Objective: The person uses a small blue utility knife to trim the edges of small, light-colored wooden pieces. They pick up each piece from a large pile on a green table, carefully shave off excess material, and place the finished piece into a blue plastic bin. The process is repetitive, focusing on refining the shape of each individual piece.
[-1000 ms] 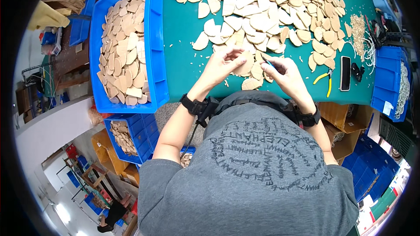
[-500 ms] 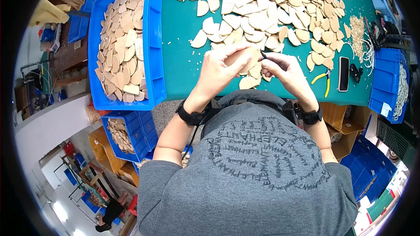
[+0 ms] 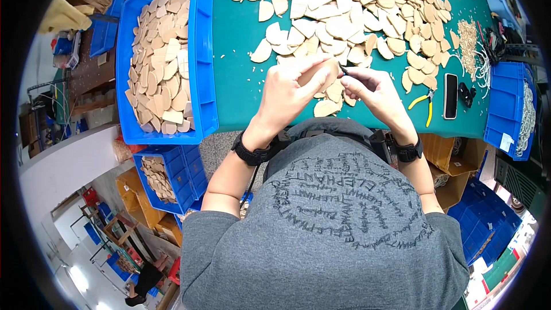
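A: Progress?
B: Looks partway. Big blue bin [image 3: 201,51] at the table's left edge is heaped with flat wooden pieces [image 3: 158,63]; a large loose spread [image 3: 356,11] covers the green table [image 3: 235,34] toward its far edge, probably left to do.
A: Hands?
B: Left hand [image 3: 293,89] pinches one wooden piece [image 3: 328,69] over the near edge; right hand [image 3: 373,89] pinches a thin dark cord [image 3: 344,70] against it.
A: Counts?
B: Pieces uncountable. One yellow pliers [image 3: 423,103], one black phone [image 3: 451,96], near right.

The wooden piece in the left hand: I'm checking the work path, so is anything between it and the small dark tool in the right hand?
Nothing visible. The left hand holds the wooden piece right beside the dark tool pinched by the right hand; whether they touch cannot be told. Loose wooden pieces lie beyond on the green table.
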Action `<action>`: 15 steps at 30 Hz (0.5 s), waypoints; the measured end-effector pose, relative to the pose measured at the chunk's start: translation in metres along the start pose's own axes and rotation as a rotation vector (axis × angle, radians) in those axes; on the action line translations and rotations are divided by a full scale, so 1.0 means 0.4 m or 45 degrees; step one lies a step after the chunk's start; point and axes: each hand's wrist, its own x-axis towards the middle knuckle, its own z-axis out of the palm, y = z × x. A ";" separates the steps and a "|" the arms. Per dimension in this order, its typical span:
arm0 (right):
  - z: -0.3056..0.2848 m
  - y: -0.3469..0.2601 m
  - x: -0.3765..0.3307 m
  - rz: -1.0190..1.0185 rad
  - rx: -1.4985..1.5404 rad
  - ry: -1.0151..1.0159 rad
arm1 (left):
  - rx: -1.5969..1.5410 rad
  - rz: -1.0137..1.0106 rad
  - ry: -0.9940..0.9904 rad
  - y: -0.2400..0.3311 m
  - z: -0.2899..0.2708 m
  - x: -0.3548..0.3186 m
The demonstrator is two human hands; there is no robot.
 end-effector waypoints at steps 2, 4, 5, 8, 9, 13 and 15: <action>0.000 -0.005 -0.001 0.022 -0.024 -0.011 | 0.099 0.089 0.020 0.007 -0.003 0.003; 0.000 -0.026 -0.005 0.067 -0.058 -0.037 | 0.099 0.048 0.025 0.017 -0.005 0.001; 0.000 -0.027 -0.005 0.067 -0.061 -0.037 | 0.099 0.029 0.027 0.021 -0.005 0.000; 0.002 -0.021 -0.004 0.034 -0.064 -0.008 | 0.146 0.069 0.043 0.027 -0.005 0.000; 0.005 -0.006 -0.002 0.002 -0.062 0.021 | 0.149 0.071 0.046 0.029 -0.004 0.000; 0.012 0.012 0.004 -0.090 -0.114 0.087 | 0.138 0.058 0.057 0.035 0.000 -0.003; 0.008 0.008 0.004 -0.072 -0.159 0.071 | 0.142 0.060 0.058 0.035 0.000 -0.003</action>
